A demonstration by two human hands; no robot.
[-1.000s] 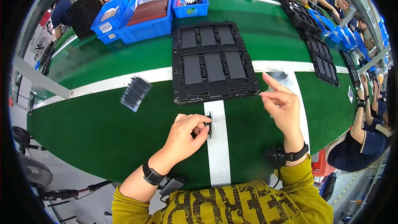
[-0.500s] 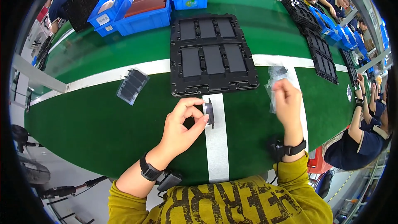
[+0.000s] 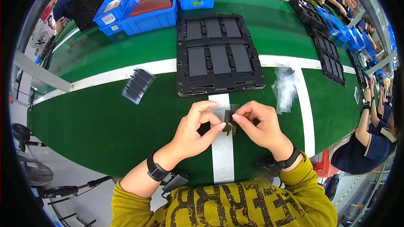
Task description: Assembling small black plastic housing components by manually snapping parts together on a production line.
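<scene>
A small, thin dark piece (image 3: 229,119) with a narrow tab at its lower end stands over the white stripe, close in front of the tray. My left hand (image 3: 194,129) has its thumb at the piece's left edge, with the index finger curled above; part of the grip is hidden. From the other side my right hand (image 3: 263,127) pinches a small clear film (image 3: 235,108) lying against the dark piece. A black tray (image 3: 220,88) with several dark grey flat panels in its pockets lies just beyond both hands.
Left of the tray lies a clear sheet with dark strips (image 3: 138,85); on the right is a loose pile of clear films (image 3: 285,92). Blue bins (image 3: 150,22) stand at the far left. Other black trays (image 3: 330,61) line the right, where people work along the table.
My right hand has come from the film pile to the dark piece, bringing a clear film. My left hand has shifted slightly right with the piece. The view has moved a little.
</scene>
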